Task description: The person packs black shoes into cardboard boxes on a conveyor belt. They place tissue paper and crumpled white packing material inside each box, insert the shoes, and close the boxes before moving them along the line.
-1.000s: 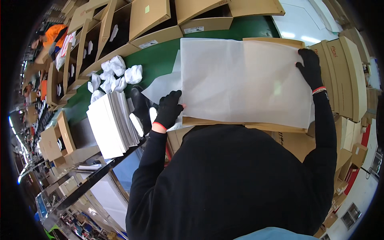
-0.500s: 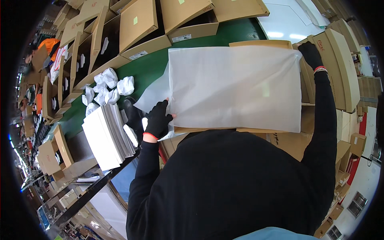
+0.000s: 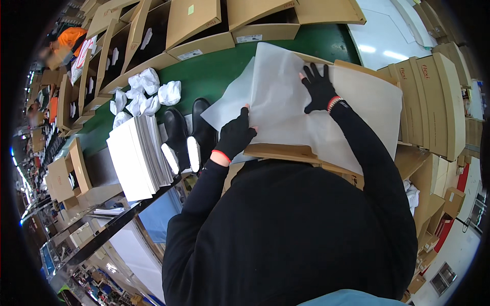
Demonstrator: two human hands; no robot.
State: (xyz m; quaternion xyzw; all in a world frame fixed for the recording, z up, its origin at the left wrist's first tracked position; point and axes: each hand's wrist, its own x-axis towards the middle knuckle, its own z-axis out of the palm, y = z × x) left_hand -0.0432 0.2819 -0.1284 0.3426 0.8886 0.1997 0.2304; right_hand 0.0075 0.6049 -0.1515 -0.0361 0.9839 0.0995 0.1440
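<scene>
A worker in black fingerless gloves lays a large sheet of white tissue paper over an open brown cardboard box at the near edge of a green tabletop. The left hand pinches the sheet's near-left edge, its grip closed on the paper, while the right hand rests flat on the middle of the sheet, fingers spread and holding nothing.

The paper is thin, matt and softly creased, its left corner lifting free of the box rim; the box is stiff, smooth board with a folded front flap. Lining such a box well probably calls for pressing the sheet down from the centre with the flat palm while the pinching hand keeps the edge slack enough not to tear, so that equal margins hang over each wall.

Just left of the box stands a pair of glossy black ankle boots, toes pointing away, beside a squared stack of white sheets. Crumpled balls of white paper lie farther back, near a row of open cardboard boxes. Flat-packed cartons stand on edge to the right.
</scene>
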